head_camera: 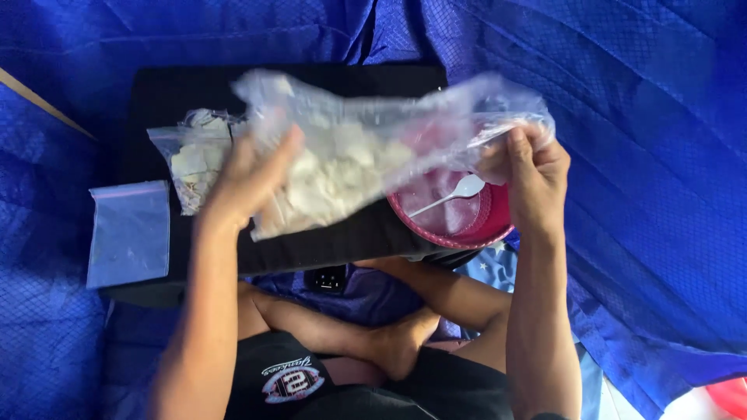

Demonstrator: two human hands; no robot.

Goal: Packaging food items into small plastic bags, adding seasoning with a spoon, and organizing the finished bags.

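Both my hands hold up a large clear plastic bag (366,148) partly filled with white lumpy chunks. My left hand (249,183) grips the bag's left side, where the chunks sit. My right hand (533,175) pinches the bag's right end, close to its mouth. Under the bag's right end a pink round bowl (475,229) stands on a black board (327,241), and a white plastic spoon (459,190) lies in it. The bag is blurred and hides part of the bowl.
A second clear bag of white pieces (194,163) lies on the board's left part. An empty zip bag (128,233) lies at the board's left edge. Blue tarpaulin (646,155) surrounds everything. My crossed legs (389,334) are below the board.
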